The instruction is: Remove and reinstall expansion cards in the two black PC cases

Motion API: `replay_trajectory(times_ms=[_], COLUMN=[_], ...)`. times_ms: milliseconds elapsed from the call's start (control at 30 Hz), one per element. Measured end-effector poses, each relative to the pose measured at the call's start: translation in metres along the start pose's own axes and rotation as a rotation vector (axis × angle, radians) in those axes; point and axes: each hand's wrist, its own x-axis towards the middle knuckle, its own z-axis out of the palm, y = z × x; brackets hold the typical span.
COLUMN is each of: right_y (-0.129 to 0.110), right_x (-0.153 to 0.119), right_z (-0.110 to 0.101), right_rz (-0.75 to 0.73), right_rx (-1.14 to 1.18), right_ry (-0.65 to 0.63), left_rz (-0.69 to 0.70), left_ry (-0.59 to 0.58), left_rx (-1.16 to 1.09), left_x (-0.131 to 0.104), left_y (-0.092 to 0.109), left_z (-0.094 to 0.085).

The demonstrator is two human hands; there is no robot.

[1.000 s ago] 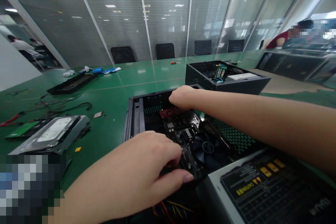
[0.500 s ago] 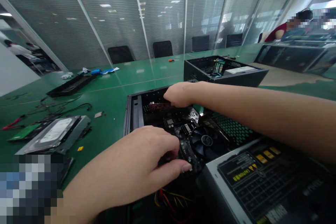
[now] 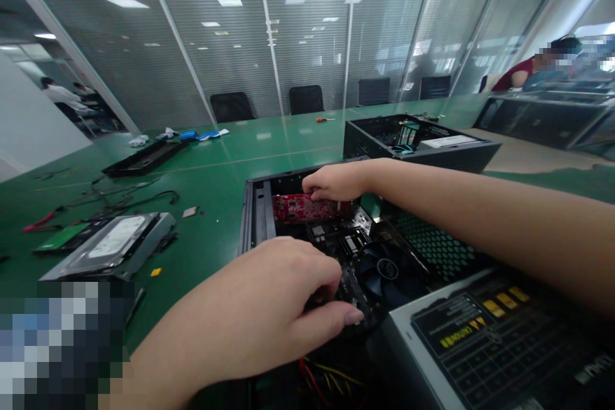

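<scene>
A black computer case lies open before me, with a motherboard and a round black cooling fan inside. My right hand reaches across to its far side and pinches the top edge of a red graphics card, whose face is turned towards me. Low over the near part of the motherboard is my left hand, fingers curled down and thumb apart from them; the fingertips are partly hidden. A power supply with a caution label sits at the near right, and coloured wires lie below my left hand.
On the green table to the left are a hard drive, loose cables and a yellow connector. A second case stands behind mine. Farther back lies a screwdriver. A person in red sits at the far right.
The red graphics card has tilted so that its broad face shows, where before mostly its edge was seen. My left hand keeps its pose. The whole view has shifted slightly.
</scene>
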Motion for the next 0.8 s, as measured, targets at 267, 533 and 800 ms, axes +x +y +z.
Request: replay_trajectory(times_ms=[267,533,800], right_y=[0.009,0.016,0.022], right_x=[0.004,0.007,0.007], right_z=[0.002,0.006,0.004], right_rz=[-0.016,-0.037,-0.056], right_rx=[0.049,0.115,0.201], right_ry=[-0.064,-0.054,-0.098], left_rz=[0.004,-0.015,-0.024], left_ry=[-0.002,-0.028,-0.030], left_rx=[-0.001,-0.006,0.003], left_x=[-0.001,0.000,0.000], left_y=[-0.002,-0.002,-0.003], left_z=[0.001,0.001,0.000])
